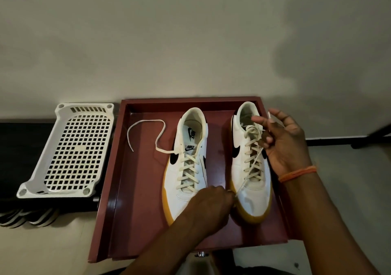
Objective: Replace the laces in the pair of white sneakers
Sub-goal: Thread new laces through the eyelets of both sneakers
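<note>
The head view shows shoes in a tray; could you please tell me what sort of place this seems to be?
Probably a home, near a shoe storage spot. A pair of white sneakers sits in a maroon wooden tray against a plain wall, beside a white perforated plastic rack, with more footwear on the floor below.

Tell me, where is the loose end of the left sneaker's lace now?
In the head view the loose lace end lies on the red tray's floor, left of the left sneaker, curling toward the tray's left wall.
</note>
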